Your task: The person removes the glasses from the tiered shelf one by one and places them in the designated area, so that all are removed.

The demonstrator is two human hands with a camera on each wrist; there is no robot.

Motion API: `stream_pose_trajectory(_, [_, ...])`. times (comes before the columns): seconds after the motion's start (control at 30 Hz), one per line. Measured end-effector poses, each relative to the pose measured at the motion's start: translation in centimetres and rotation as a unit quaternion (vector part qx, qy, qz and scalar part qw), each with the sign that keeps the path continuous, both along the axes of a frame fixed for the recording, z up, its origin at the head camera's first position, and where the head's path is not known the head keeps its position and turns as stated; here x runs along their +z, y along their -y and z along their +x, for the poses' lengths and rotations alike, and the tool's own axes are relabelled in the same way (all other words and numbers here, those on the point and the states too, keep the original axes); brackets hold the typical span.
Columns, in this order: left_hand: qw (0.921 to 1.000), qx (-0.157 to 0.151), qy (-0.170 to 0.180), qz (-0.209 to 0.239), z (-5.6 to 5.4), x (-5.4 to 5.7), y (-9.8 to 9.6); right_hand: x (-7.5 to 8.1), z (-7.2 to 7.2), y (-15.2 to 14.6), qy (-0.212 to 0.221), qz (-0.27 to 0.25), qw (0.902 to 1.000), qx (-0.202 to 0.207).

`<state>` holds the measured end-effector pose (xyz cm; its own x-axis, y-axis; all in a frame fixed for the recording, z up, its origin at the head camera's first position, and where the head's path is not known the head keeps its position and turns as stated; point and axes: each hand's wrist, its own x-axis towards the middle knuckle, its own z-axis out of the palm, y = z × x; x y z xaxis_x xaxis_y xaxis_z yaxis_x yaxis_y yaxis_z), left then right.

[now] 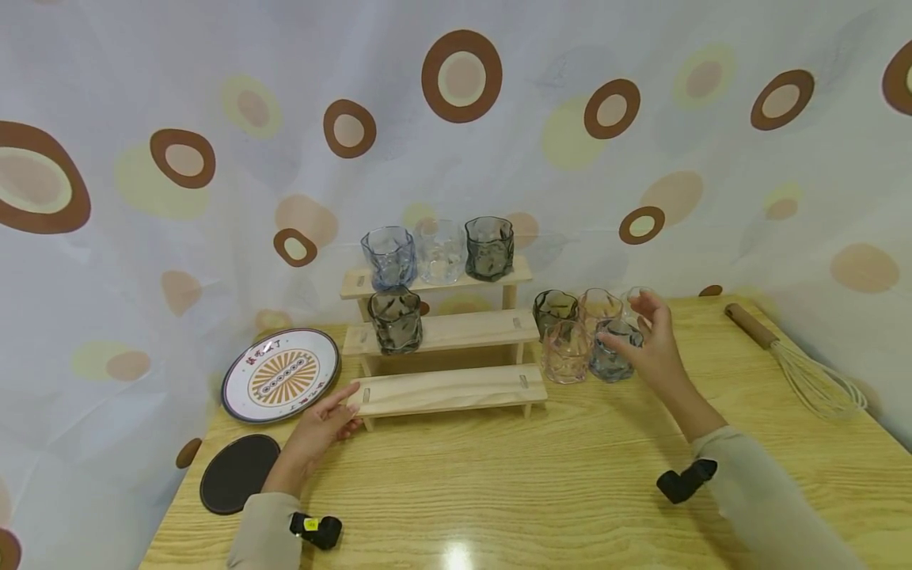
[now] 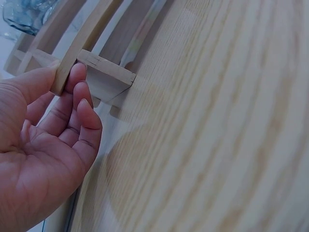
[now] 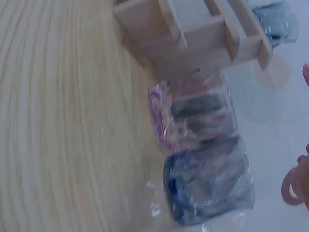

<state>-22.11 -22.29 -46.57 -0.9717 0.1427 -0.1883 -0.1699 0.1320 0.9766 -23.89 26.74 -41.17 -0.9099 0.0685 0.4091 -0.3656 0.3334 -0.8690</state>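
The three-tier wooden shelf rack (image 1: 456, 392) stands on the table. My left hand (image 1: 322, 431) pinches the left end of its lowest board, thumb above and fingertips beneath, as the left wrist view shows. On the top tier are a blue glass (image 1: 390, 260), a clear glass (image 1: 440, 253) and a dark grey glass (image 1: 490, 249); another dark glass (image 1: 396, 321) is on the middle tier. My right hand (image 1: 655, 344) hovers over the grouped glasses, thumb and fingers apart, nearest the blue-grey glass (image 1: 611, 360) and a clear glass (image 1: 639, 299). It holds nothing.
Beside these are a pink glass (image 1: 566, 356), another pinkish glass (image 1: 601, 305) and a dark glass (image 1: 554, 313). A whisk (image 1: 801, 364) lies at the right. On the left are a patterned plate (image 1: 281, 376) and a black round mat (image 1: 238, 475). A patterned curtain hangs behind.
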Motion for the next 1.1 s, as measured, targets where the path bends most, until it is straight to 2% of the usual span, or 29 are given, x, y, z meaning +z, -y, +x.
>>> stream_pose_trajectory(0.17, [1.0, 0.0, -0.001, 0.001, -0.1, -0.1, 0.0, 1.2, 0.2, 2.8, -0.039, -0.015, 0.9984, 0.039])
stream_pose_trajectory(0.43, [0.9999, -0.004, -0.01, 0.006, -0.1, -0.2, 0.0, 1.9, 0.0, 7.6, -0.021, -0.048, 0.9912, 0.122])
stream_pose_trajectory(0.6, [0.9999, -0.003, -0.01, 0.005, -0.2, -0.2, 0.0, 1.8, -0.4, 10.4, -0.031, -0.045, 0.9847, 0.166])
stream_pose_trajectory(0.73, [0.9999, -0.004, -0.009, 0.009, -0.2, -0.4, 0.1, 1.6, -0.9, 12.7, -0.038, -0.025, 0.9807, 0.19])
stream_pose_trajectory(0.97, [0.9998, 0.004, -0.002, 0.019, -0.4, -0.4, 0.2, 1.5, -1.7, 16.2, 0.001, 0.017, 0.9775, 0.21])
stream_pose_trajectory(1.1, [0.9999, -0.002, -0.005, 0.014, -0.3, -0.2, 0.1, 1.8, -2.3, 17.8, 0.014, 0.018, 0.9768, 0.213])
